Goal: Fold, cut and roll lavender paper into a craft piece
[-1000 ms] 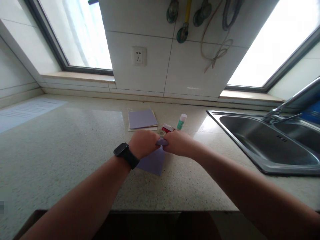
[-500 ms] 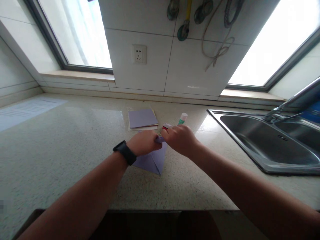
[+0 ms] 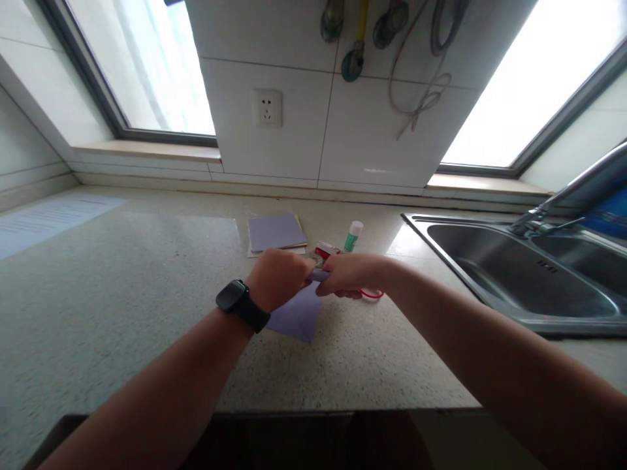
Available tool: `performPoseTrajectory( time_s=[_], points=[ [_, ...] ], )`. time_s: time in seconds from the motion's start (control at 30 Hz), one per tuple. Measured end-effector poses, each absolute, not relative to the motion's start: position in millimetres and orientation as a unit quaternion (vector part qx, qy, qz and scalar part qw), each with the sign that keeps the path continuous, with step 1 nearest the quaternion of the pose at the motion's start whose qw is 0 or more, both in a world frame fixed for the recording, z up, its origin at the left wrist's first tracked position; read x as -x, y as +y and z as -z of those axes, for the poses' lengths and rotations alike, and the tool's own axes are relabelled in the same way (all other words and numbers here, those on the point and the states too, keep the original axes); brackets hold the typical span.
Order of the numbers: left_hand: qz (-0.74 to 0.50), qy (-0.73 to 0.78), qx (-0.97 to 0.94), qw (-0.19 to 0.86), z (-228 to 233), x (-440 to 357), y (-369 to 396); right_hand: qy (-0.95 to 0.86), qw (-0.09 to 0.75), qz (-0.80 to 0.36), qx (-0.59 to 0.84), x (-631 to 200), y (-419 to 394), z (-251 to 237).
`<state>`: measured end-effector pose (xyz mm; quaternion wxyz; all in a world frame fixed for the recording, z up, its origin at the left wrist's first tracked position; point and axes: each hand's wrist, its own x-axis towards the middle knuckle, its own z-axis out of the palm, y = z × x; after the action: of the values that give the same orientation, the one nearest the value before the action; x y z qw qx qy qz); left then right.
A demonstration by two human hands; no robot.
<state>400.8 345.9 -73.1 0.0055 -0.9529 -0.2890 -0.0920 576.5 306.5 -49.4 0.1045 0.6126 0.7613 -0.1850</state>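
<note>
Head view showed both hands meeting over a purple sheet of paper (image 3: 298, 316) on the speckled desk (image 3: 122, 294). The left hand (image 3: 277, 279), with a black watch (image 3: 238, 299) on its wrist, was clenched around the upper edge of the paper, and its knuckles covered most of the fold. The right hand (image 3: 349, 274) was just beside it and pinched the same edge, where a small rolled part of the paper showed between the two hands. The lower corner of the sheet lay flat on the desk and pointed toward the person.

Under the right hand a red ring (image 3: 372, 295) was partly visible on the desk; I could not tell if the hand touched it. Just behind the hands lay a small red and white object (image 3: 327, 250), and near it a glue stick (image 3: 353, 235) with a green body and a white cap stood a little tilted. To the left of these a stack of purple paper (image 3: 274, 232) rested on the desk, apart from the hands.

At the right side a steel sink (image 3: 514, 274) was set into the desk, with a tap (image 3: 563, 196) above it. On the tiled wall behind there was a white socket (image 3: 268, 108), and some utensils (image 3: 353, 62) and a cord (image 3: 421, 98) hung higher up. Far left on the desk lay a printed sheet (image 3: 44, 219).
</note>
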Motion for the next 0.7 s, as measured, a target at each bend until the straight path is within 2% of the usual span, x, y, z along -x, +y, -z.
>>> performPoseTrajectory(
  time_s=[0.1,0.23,0.33,0.4,0.47,0.6,0.7],
  points=[
    [0.097,-0.303,0.948,-0.029,75,-402,345,0.762,0.094,0.138,-0.626,-574,303,47],
    [0.07,-0.305,0.944,-0.103,80,-401,353,0.764,0.057,-0.014,-0.643,-563,291,52],
    [0.022,-0.277,0.943,-0.181,80,-398,361,0.796,0.049,-0.158,-0.582,-561,285,54],
    [0.003,-0.263,0.942,-0.208,79,-396,364,0.813,0.052,-0.199,-0.544,-563,283,55],
    [0.005,-0.263,0.943,-0.202,79,-396,364,0.812,0.056,-0.172,-0.555,-563,284,54],
    [0.062,-0.306,0.944,-0.109,79,-401,357,0.771,0.073,-0.003,-0.633,-565,292,53],
    [0.096,-0.325,0.94,-0.045,77,-405,348,0.758,0.097,0.119,-0.634,-574,300,53]
  ],
)
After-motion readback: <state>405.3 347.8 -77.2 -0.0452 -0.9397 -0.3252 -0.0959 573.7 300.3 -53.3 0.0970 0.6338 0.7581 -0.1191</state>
